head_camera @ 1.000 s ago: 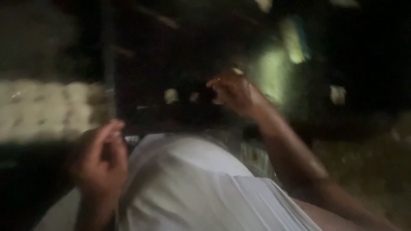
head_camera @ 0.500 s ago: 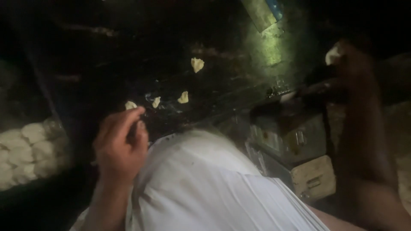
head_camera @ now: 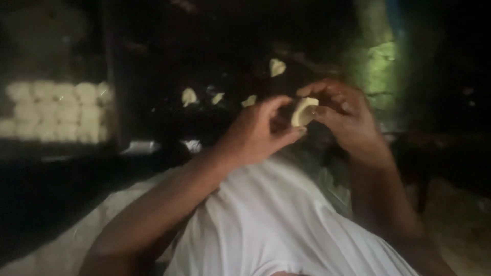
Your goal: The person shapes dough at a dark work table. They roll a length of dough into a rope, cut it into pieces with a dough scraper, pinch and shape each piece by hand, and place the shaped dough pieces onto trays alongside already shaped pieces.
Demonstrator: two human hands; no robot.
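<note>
Both my hands meet at the middle of the view around a small pale dough piece (head_camera: 304, 111), folded like a half moon. My left hand (head_camera: 258, 132) pinches its lower left edge with thumb and fingers. My right hand (head_camera: 346, 117) cups it from the right, fingers curled over the top. Below the hands lies white cloth (head_camera: 266, 220) over my lap. Several similar pale folded pieces (head_camera: 188, 96) lie on the dark surface (head_camera: 153, 117) beyond the hands.
Rows of pale round dough pieces (head_camera: 56, 110) sit at the far left, blurred. A greenish lit patch (head_camera: 381, 66) shows at the upper right. The surroundings are very dark and details are hard to tell.
My right hand has come back from the far right with a dough piece, and my left hand has risen to meet it. The view has shifted slightly.
</note>
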